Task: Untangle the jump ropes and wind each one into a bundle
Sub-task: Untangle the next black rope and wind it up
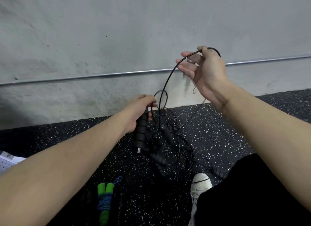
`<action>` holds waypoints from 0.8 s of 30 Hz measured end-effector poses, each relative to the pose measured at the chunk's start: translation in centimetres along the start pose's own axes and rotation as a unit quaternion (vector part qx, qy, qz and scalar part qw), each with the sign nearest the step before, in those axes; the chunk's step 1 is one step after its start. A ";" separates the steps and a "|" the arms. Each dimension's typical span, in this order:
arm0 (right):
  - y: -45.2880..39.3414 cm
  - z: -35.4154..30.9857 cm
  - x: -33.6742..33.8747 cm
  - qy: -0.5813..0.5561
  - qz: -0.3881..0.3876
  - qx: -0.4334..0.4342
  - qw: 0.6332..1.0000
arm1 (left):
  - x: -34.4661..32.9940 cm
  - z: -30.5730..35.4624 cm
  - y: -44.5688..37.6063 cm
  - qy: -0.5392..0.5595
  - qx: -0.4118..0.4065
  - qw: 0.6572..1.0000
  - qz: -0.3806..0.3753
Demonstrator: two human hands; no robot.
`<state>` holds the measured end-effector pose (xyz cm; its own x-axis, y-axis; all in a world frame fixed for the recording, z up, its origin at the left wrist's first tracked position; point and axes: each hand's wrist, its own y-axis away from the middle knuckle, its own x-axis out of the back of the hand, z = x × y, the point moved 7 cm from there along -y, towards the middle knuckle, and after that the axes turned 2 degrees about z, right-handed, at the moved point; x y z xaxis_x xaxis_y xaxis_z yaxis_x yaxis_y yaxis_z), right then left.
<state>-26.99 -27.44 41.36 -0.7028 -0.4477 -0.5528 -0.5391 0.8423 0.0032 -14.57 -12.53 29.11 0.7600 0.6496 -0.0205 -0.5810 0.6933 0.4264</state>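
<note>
Fingers (186,57) of the right hand (206,74) are spreading loosely while the thumb is pinching a black cord (165,84) up by the wall (101,40). The left hand (138,111) is gripping a black handle (141,133) over the tangle (168,150) lying on the floor (210,133). A green rope (105,202), already bundled, is lying nearer, beside a white shoe (201,185).
</note>
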 end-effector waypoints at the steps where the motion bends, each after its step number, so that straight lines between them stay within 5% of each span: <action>1: 0.0 -0.4 0.1 -0.020 0.007 0.005 1.000 | 0.2 -0.2 0.0 -0.009 -0.010 1.000 0.007; 5: 0.5 -1.1 -0.7 0.005 -0.011 0.023 1.000 | 1.0 -0.8 -0.2 -0.058 -0.051 0.995 0.063; 11: 0.2 -0.4 -1.0 -0.094 -0.051 -0.019 0.994 | -2.3 0.7 2.0 -0.147 -0.154 0.976 -0.043; 15: 0.2 -0.5 -1.0 -0.113 -0.059 -0.034 0.991 | -3.3 1.4 2.2 -0.281 -0.209 0.936 -0.029; 19: 0.3 1.2 1.0 0.064 -0.054 -0.108 0.991 | -2.1 2.3 1.3 -0.174 -0.212 0.961 0.019; 21: 1.1 3.0 1.8 0.300 -0.123 -0.143 0.935 | -1.9 2.7 1.4 -0.129 -0.205 0.970 0.010; 24: 2.8 6.1 1.8 0.549 -0.249 -0.154 0.783 | -1.9 3.5 1.6 -0.098 -0.214 0.972 0.003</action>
<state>-26.98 -24.07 35.29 -0.2532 -0.8288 0.4990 -0.8408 0.4436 0.3101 -15.98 -13.74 33.01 0.7726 0.6115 0.1708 -0.6218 0.7831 0.0090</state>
